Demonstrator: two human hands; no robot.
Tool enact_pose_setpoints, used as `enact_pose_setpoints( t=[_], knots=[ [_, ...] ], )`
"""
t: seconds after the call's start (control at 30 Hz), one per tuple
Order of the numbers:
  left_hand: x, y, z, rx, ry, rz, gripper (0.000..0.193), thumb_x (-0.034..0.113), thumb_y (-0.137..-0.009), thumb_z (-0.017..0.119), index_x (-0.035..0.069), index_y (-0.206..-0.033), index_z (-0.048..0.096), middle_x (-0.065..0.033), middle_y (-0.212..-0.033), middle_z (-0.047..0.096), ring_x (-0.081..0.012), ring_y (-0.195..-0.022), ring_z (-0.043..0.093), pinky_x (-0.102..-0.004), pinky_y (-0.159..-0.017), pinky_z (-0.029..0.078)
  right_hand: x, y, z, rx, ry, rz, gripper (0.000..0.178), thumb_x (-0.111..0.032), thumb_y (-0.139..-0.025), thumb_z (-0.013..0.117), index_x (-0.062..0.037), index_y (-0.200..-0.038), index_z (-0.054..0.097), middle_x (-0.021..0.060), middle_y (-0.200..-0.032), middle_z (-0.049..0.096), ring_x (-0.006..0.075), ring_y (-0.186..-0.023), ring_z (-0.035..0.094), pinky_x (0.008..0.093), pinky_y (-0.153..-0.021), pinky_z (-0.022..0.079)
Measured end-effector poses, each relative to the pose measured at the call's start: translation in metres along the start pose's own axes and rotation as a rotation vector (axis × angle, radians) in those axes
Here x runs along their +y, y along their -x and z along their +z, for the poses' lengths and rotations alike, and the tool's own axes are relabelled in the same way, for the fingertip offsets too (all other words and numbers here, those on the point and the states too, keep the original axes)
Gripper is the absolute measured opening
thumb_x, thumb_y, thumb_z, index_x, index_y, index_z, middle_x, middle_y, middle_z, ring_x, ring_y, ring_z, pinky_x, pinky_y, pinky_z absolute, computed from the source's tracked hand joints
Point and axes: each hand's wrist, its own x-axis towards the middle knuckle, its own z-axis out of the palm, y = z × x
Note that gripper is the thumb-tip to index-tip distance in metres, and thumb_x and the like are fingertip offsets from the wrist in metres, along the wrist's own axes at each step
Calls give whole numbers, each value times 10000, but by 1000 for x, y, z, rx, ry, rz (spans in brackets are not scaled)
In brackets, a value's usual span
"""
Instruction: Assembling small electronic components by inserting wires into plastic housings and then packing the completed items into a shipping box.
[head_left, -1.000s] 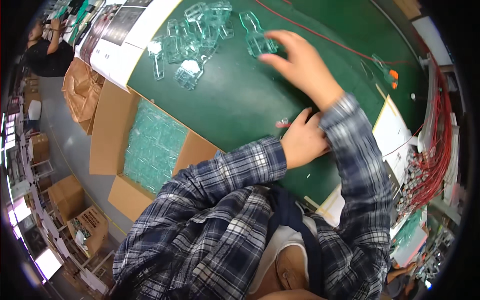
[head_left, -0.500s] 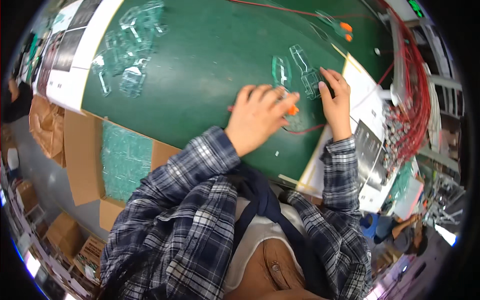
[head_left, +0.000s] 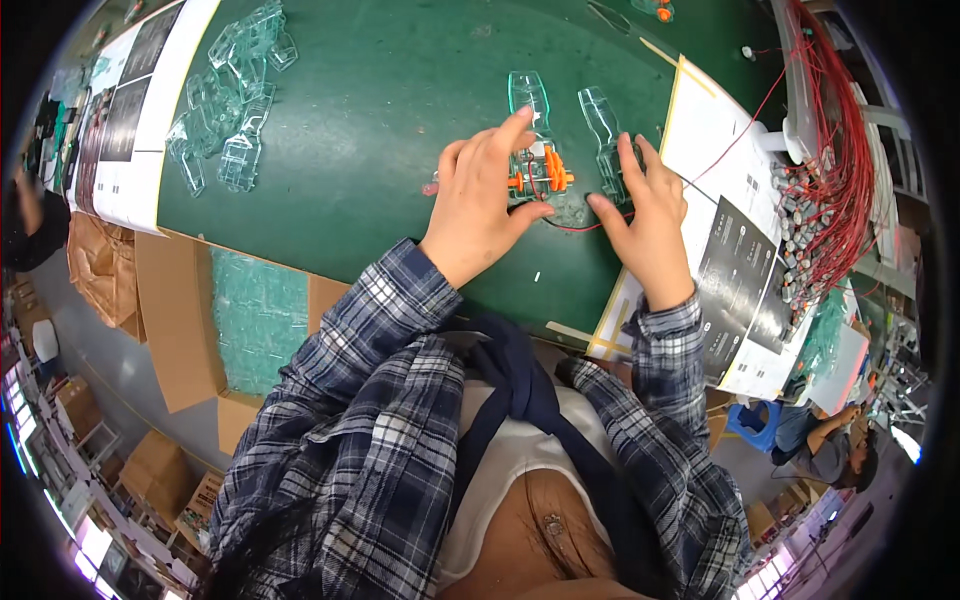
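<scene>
My left hand (head_left: pixel 478 200) is spread over the left edge of a clear greenish plastic shell half (head_left: pixel 527 92), index finger and thumb apart. Inside that shell lies an orange gear assembly (head_left: pixel 556 170) with a thin red and black wire (head_left: pixel 572 228) running off to the right. My right hand (head_left: pixel 655 222) has its thumb and fingertips around the lower end of a second clear shell half (head_left: pixel 597 115), which lies on the green table (head_left: pixel 390 130) beside the first.
Several clear shells (head_left: pixel 235 100) are heaped at the table's left. A cardboard box (head_left: pixel 180 320) of clear parts stands below the left edge. Printed sheets (head_left: pixel 735 270) and a bundle of red wires (head_left: pixel 825 150) with small metal parts lie at the right. A person (head_left: pixel 825 450) is at the far lower right.
My left hand has lifted off and shifted left, uncovering the orange gears. The right-hand shell has come slightly toward me with my right hand around its lower end. The whole view has shifted.
</scene>
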Motion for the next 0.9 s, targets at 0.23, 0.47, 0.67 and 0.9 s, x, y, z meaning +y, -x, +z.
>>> enact_pose_setpoints(
  t=[0.23,0.47,0.67,0.9],
  knots=[
    [-15,7,16,138,184,-18,989,78,-639,797,69,-1476,271,-139,-1350,499,-260,-1166,529,-428,-1033,361,-72,-18,-7,-10,-326,14,673,-194,-724,791,-43,-1328,533,135,-1299,570,284,-1075,564,353,-933,422],
    [-12,-2,4,9,183,-7,967,38,-663,775,25,-1470,243,-216,-1396,419,-300,-1182,517,-429,-1028,389,-72,-32,4,-93,-25,36,694,-212,-668,832,-50,-1278,543,142,-1247,592,287,-1015,581,382,-906,432],
    [0,-1,-13,1,730,-370,836,-39,-694,757,3,-1412,329,-168,-1295,497,-243,-1064,584,-329,-907,498,-74,-28,-17,37,-336,-50,756,-261,-680,830,-36,-1327,508,132,-1192,615,268,-986,593,369,-906,432],
    [25,-33,-37,-256,648,-390,482,27,-746,773,-42,-1179,574,-103,-981,662,-162,-845,626,-266,-774,519,-49,-40,-44,34,-686,-115,619,-237,-755,769,-11,-1285,541,118,-1123,638,255,-974,598,352,-876,458]
  ],
)
